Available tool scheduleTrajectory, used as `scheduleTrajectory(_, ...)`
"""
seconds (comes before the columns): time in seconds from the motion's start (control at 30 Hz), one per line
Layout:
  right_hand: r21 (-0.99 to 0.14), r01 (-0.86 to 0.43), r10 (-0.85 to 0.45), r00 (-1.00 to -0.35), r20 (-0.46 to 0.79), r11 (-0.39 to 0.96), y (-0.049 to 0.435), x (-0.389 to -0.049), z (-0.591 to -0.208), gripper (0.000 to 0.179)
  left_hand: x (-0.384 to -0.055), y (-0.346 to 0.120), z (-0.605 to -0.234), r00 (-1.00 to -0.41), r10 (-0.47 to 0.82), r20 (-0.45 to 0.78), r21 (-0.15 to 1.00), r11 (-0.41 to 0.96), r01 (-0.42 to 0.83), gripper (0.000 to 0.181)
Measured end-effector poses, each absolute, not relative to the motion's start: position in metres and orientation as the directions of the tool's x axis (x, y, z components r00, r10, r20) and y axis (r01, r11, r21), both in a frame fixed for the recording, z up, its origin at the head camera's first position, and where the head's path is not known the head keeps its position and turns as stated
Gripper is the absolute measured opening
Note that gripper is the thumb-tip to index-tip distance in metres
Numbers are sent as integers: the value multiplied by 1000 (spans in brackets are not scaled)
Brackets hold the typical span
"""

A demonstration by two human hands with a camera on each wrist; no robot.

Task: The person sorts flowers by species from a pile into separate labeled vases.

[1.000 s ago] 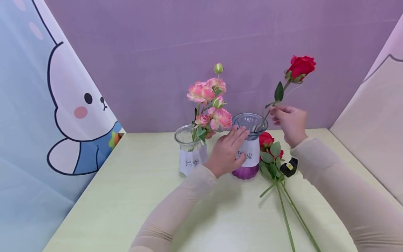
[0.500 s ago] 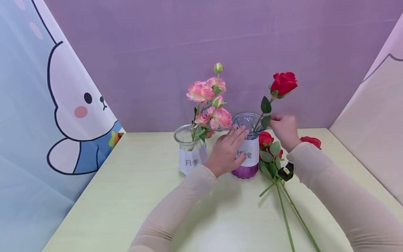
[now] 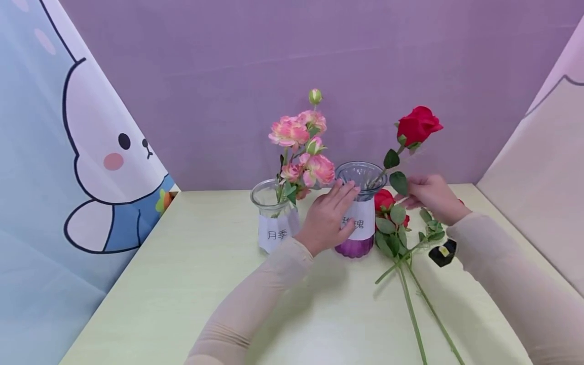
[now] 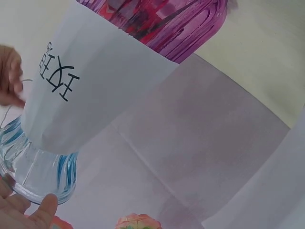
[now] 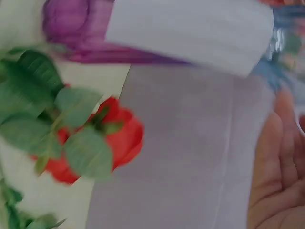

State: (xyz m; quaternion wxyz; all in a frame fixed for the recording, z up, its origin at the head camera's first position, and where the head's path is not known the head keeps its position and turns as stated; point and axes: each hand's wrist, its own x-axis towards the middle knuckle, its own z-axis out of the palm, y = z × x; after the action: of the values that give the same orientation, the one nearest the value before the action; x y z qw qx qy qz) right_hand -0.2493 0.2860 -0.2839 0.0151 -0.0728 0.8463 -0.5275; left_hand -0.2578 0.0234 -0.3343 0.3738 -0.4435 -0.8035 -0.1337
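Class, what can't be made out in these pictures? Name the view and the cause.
Head: the leaning red rose's lower stem; the white label on the purple-bottomed vase hides it.
Head: ends of two long stems; bottom edge.
Left wrist: part of the left hand; frame corner.
Right wrist: the vase's fine detail; blur.

The left hand (image 3: 326,220) rests against a purple-based vase (image 3: 358,247); the right hand (image 3: 431,196) is beside its leaning red rose (image 3: 418,125).

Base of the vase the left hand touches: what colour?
Purple base, clearest in the head view.
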Motion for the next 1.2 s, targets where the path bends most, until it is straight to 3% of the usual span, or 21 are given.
scheduleTrajectory(0.13, -885, -18, -193, -978, -81, 466, 315, -244, -298, 47, -258, 24, -334, -326, 607, 725, -112, 571, 813, 57)
scheduleTrajectory(0.2, -902, 52, -216, -963, -158, 429, 330, -241, -307, 35, -257, 24, -334, -330, 608, 722, -107, 569, 815, 57)
scheduleTrajectory(0.3, -952, 167, -288, -927, -241, 257, 350, -237, -323, 20, -254, 23, -334, -347, 618, 705, -96, 568, 817, 58)
scheduleTrajectory(0.4, -955, 292, -326, -899, -292, 49, 367, -231, -340, 26, -251, 22, -332, -369, 633, 681, -86, 570, 817, 59)
scheduleTrajectory(0.53, -895, 404, -253, -901, -353, -187, 378, -226, -362, 25, -250, 22, -328, -382, 645, 662, -85, 571, 816, 59)
scheduleTrajectory(0.67, -847, 430, -161, -903, -399, -312, 377, -224, -381, 27, -250, 22, -325, -391, 643, 659, -86, 581, 809, 61)
scheduleTrajectory(0.9, -865, 429, -6, -896, -443, -261, 362, -225, -401, 24, -251, 20, -326, -386, 640, 664, -94, 584, 806, 61)
scheduleTrajectory(1.2, -880, 474, 88, -877, -473, -2, 344, -233, -408, 11, -251, 21, -326, -381, 647, 661, -105, 582, 806, 62)
